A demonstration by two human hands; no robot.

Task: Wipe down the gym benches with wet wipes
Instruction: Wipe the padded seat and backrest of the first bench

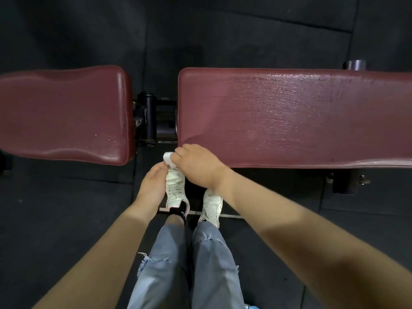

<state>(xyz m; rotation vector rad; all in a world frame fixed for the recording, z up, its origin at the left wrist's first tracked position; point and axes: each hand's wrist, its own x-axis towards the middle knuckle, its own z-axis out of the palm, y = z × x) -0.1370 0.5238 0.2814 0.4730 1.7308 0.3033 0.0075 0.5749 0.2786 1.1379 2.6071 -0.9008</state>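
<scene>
dark rubber gym floor. the long maroon padded bench pad glistens wet; the shorter maroon seat pad left of it looks dry, probably next. right hand fingers clamp the balled white wet wipe at the long pad's near-left corner; left hand fingers relaxed, apart, just below the wipe.

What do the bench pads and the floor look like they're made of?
Right pad: maroon vinyl or faux leather, probably; it shines with a wet, crackled sheen. Left pad: same covering, smoother, with stitched edges. Floor: dull black tiles with seams, likely rubber.
</scene>
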